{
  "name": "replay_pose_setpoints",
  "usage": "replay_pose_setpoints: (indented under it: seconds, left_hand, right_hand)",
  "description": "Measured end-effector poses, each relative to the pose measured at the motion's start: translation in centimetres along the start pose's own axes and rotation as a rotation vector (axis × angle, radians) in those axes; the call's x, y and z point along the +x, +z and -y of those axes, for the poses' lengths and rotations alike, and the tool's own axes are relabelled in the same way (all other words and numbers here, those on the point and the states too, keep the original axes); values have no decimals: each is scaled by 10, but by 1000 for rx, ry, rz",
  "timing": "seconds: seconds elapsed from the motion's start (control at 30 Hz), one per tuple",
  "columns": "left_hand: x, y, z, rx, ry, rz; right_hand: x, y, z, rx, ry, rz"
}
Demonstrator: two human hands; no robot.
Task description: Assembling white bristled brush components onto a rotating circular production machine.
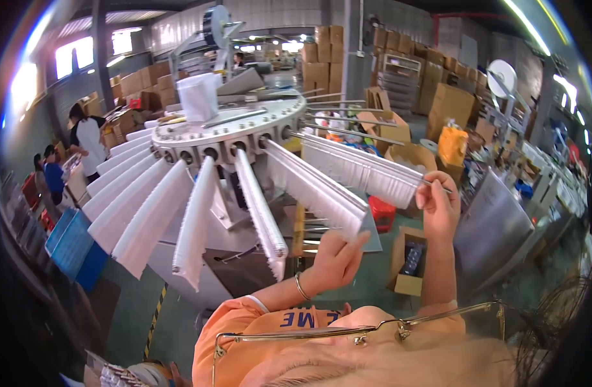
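A round metal turntable [244,122] bears metal rods sticking out around its rim, many with thin white plastic sheets hanging from them. At the right, my right hand [439,200] is closed with thumb and fingers at the outer end of a rod carrying a row of white sheets [367,169]. My left hand [338,259], with a bangle at its wrist, is lower and nearer the middle, by the lower outer corner of another hung white bundle [321,200]. Its fingers are curled, the index finger reaching right; what they hold, if anything, is hidden.
A white bin [200,97] stands on the turntable. Bare rods [354,119] stick out at its far right. Below my right arm is an open cardboard box [410,284] with dark items. Blue crates [73,248] stand at left, near other people. A grey panel [492,226] leans at right.
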State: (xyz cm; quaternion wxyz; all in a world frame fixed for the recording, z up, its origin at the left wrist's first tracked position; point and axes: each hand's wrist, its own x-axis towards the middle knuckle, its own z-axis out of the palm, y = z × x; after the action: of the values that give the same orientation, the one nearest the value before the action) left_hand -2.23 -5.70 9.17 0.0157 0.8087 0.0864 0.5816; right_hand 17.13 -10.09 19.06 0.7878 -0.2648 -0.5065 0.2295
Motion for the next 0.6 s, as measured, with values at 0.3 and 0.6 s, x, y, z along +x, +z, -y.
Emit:
replay_pose_setpoints:
  seconds: [0.3,0.6]
  left_hand:
    - [-36,-53,14,-59,-88,-25]
    - [-49,-67,23,-198,-119,-40]
  right_hand:
    - [12,17,-38,121,-108,-113]
    - [15,27,-47,-201,-219,-137]
